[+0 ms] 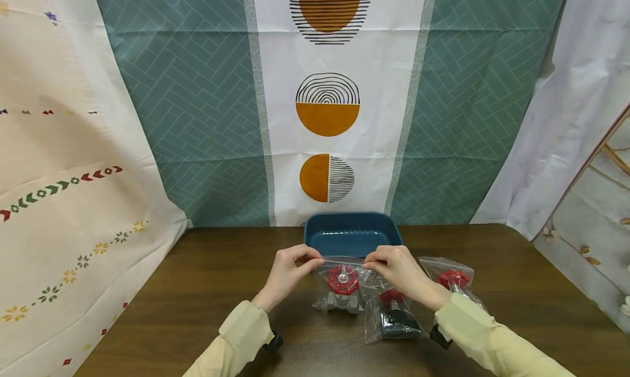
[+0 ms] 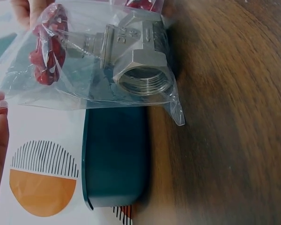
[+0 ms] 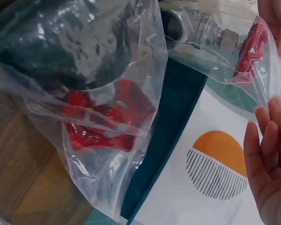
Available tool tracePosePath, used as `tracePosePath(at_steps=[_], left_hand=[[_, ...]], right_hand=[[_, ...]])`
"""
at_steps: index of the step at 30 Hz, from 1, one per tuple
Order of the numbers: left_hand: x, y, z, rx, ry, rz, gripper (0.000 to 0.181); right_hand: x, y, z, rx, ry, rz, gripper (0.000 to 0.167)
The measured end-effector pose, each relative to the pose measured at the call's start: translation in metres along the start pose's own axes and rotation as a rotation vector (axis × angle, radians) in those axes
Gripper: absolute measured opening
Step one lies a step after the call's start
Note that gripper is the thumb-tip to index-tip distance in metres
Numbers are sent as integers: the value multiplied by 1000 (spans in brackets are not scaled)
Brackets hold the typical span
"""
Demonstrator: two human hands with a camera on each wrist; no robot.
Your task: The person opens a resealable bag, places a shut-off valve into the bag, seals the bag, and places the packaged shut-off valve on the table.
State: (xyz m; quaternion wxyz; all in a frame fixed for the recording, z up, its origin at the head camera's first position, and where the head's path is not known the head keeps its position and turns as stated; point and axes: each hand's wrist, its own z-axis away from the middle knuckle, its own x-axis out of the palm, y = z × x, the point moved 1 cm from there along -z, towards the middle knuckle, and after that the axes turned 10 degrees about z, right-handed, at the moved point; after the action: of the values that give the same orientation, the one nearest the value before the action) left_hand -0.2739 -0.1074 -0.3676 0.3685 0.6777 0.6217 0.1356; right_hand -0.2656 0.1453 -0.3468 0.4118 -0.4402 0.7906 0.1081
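A clear zip bag [image 1: 322,297] stands upright on the table, with a metal valve [image 2: 136,51] inside that has a red handwheel [image 1: 343,280]. My left hand [image 1: 295,270] pinches the bag's top left corner. At the top right corner, my right hand [image 1: 401,270] pinches the same top edge. Just below my right hand is a second bag [image 3: 103,173] holding a red-handled valve with a dark body [image 1: 398,321]. Partly behind my right forearm lies a third bag [image 1: 440,265] with another red handwheel [image 1: 454,279].
A dark blue tray [image 1: 353,250] stands behind the bags at the table's back edge, against a hanging patterned cloth [image 1: 334,213]. The brown wooden table [image 1: 206,289] extends to both sides. Pale curtains [image 1: 521,163] hang at left and right.
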Motion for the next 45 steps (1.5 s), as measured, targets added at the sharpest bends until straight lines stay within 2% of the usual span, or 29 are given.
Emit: tracePosePath(at_steps=[4, 9, 11, 14, 17, 19, 20, 23, 26, 28, 32, 35, 39, 43, 45], left_hand=[[0, 4, 1, -33, 5, 1, 8], [1, 25, -2, -100, -8, 23, 11], [1, 33, -2, -160, -28, 31, 17], [3, 35, 0, -293, -94, 67, 30], [7, 30, 1, -410, -180, 155, 44], [10, 26, 2, -447, -217, 207, 52], [11, 20, 3, -445, -226, 221, 55], [15, 17, 2, -428, -227, 226, 59], [18, 18, 2, -415, -213, 205, 57], [20, 23, 1, -418, -206, 191, 54], [21, 25, 0, -404, -191, 154, 48], [21, 25, 0, -392, -181, 146, 47], [21, 26, 0, -395, -158, 172, 46], [20, 26, -1, -397, -135, 174, 45], [20, 26, -1, -397, -128, 145, 45]], right_hand=[[-1, -1, 2, 75, -36, -61, 7], [2, -2, 3, 136, -88, -105, 2], [4, -2, 3, 146, -101, -115, 2], [6, -2, 4, 147, -98, -125, 6], [8, -2, 4, 150, -86, -124, 7], [8, -2, 4, 173, -96, -139, 6], [9, -2, 4, 194, -110, -163, 6], [10, -2, 4, 295, -173, -281, 12], [11, -2, 5, 420, -242, -436, 31], [12, -3, 5, 489, -280, -504, 45], [17, -3, 4, 555, -350, -595, 61], [21, -3, 3, 588, -367, -671, 63], [24, -4, 0, 636, -359, -800, 55], [26, -6, -2, 684, -352, -831, 46], [28, -7, -2, 707, -348, -826, 42]])
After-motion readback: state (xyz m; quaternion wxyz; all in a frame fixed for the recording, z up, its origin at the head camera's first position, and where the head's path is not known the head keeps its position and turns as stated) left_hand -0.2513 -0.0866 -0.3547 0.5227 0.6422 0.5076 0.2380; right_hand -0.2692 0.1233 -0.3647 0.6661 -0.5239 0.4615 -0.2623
